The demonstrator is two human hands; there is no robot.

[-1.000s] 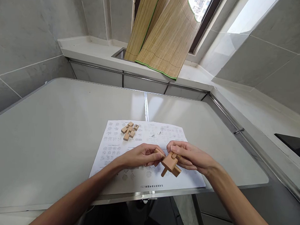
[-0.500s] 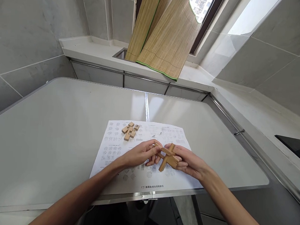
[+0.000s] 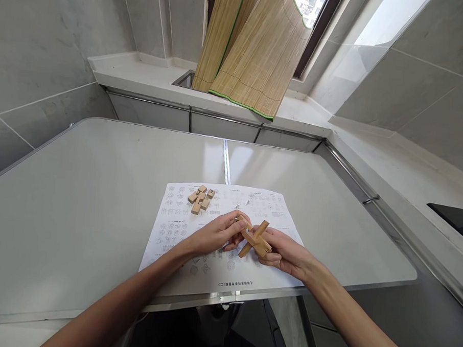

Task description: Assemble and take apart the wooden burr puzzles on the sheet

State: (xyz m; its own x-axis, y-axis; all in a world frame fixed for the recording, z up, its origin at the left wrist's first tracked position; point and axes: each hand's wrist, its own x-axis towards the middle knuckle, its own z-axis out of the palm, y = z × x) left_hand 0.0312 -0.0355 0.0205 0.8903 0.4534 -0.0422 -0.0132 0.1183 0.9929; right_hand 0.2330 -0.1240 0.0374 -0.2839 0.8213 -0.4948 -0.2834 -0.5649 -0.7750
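Above the printed sheet (image 3: 227, 270), a cross-shaped assembly of wooden sticks (image 3: 256, 240) is held between my hands. My right hand (image 3: 285, 251) grips its right side, with fingers wrapped underneath. My left hand (image 3: 223, 233) is closed, its thumb and index finger pinching a wooden stick (image 3: 245, 221) at the upper left of the assembly. Whether that stick is joined to the others I cannot tell. Several notched wooden blocks (image 3: 200, 200) lie grouped on the upper left part of the sheet.
The sheet lies on a pale folding table (image 3: 99, 203) with a metal seam (image 3: 226, 163). Behind it a white ledge (image 3: 143, 80) carries a bamboo mat (image 3: 259, 57) by the window. A counter with a dark panel (image 3: 452, 221) stands at the right.
The wooden assembly has turned and shifted slightly left along with my right hand. The stick at my left fingertips now shows more clearly. The blocks have stayed in place on the sheet.
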